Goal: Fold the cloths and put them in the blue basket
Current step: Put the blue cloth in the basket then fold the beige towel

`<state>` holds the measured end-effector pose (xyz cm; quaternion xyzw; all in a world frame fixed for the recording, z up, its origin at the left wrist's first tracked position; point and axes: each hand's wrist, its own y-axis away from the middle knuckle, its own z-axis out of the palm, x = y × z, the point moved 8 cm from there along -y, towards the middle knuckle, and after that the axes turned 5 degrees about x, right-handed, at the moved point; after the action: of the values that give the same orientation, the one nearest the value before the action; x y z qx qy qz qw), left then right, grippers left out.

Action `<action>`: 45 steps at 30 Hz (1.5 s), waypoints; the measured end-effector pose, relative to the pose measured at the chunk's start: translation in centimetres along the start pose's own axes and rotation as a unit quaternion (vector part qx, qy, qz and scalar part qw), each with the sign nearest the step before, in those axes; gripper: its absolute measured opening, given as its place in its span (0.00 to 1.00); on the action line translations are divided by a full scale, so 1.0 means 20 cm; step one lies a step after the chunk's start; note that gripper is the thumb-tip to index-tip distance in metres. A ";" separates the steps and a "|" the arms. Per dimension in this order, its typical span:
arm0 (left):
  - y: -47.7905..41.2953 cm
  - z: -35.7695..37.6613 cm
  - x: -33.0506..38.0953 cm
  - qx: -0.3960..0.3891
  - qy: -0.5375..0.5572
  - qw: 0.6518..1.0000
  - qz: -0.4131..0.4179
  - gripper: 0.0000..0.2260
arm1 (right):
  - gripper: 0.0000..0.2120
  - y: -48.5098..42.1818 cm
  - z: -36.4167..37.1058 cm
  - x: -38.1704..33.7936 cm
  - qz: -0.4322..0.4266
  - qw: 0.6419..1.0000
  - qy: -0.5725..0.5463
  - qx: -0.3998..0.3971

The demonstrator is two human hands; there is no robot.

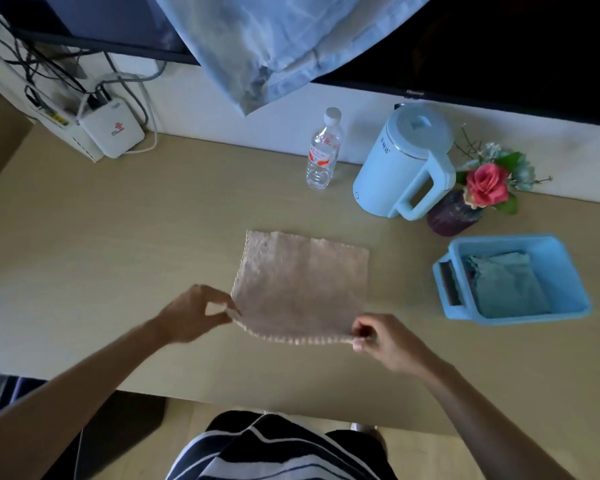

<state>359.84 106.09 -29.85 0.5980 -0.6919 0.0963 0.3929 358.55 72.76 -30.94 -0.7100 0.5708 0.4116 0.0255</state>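
Observation:
A pale pink cloth (300, 282) lies spread flat on the wooden table (118, 254) in the middle of the view. My left hand (194, 313) pinches its near left corner. My right hand (381, 339) pinches its near right corner, and the near edge is lifted slightly off the table. The blue basket (565, 271) stands to the right of the cloth. Inside it lies a folded blue-green cloth (506, 285).
At the back of the table stand a water bottle (323, 150), a light blue kettle (402, 164) and a dark vase with flowers (465, 206). A white router (111, 129) with cables sits at the back left. A light blue fabric (274, 46) hangs over a dark screen above.

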 end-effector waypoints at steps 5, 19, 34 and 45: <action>-0.03 0.15 -0.15 -0.005 0.022 0.998 -0.063 0.10 | 0.10 -0.02 0.15 0.14 0.040 0.998 -0.031 -0.021; -0.41 0.10 -0.29 0.148 0.125 0.970 -0.149 0.09 | 0.14 -0.41 -0.14 0.22 0.101 0.982 -0.115 0.114; -0.38 0.16 0.06 0.263 -0.147 0.953 0.041 0.12 | 0.19 -0.41 -0.13 0.13 0.031 0.939 0.175 0.294; -0.34 0.69 0.02 0.106 -0.243 0.964 0.023 0.39 | 0.43 -0.32 0.33 0.22 0.018 0.959 0.266 0.099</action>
<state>359.98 95.69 -41.21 0.6257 -0.7659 0.0300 0.1453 360.21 74.91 -40.72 -0.7773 0.6077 0.1495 -0.0643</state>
